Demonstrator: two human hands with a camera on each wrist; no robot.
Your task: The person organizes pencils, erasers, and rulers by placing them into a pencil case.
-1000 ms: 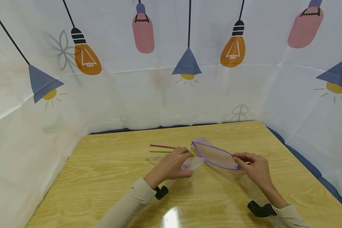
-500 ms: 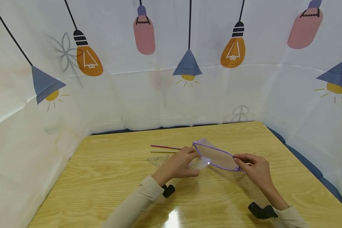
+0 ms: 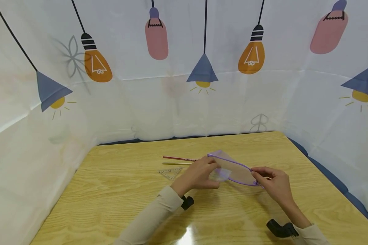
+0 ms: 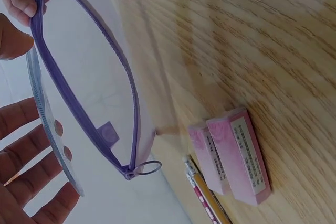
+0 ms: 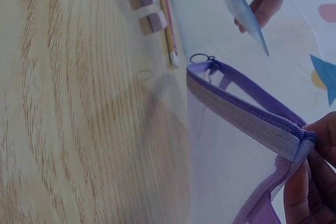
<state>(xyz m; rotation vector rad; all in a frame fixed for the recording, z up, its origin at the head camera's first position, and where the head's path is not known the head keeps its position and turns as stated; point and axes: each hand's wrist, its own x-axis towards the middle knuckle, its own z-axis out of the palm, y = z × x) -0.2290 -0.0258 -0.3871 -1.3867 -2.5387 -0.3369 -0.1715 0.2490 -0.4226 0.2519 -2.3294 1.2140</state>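
Observation:
My left hand (image 3: 199, 174) holds a clear plastic protractor (image 4: 43, 103) between thumb and fingers. The protractor overlaps the mouth of a see-through mesh zip pouch (image 3: 237, 169) with purple trim in the head view; the right wrist view shows it above the pouch, apart from the zip. My right hand (image 3: 273, 180) pinches one end of the pouch beside the zip. The pouch's mouth gapes, and a ring puller (image 4: 148, 168) hangs at its far end. Nothing can be made out inside the mesh.
Left of the pouch lie a clear set square (image 3: 171, 173), a red pencil (image 3: 178, 158) and a yellow pencil (image 3: 175, 163). Two pink erasers (image 4: 239, 156) stand near the pencils, hidden behind my left hand in the head view. A printed curtain (image 3: 171, 102) surrounds the wooden table (image 3: 110, 190).
My left hand has moved right with the protractor, from beside the pouch to over its mouth. More of the set square shows. My right hand keeps its pinch, nearly still.

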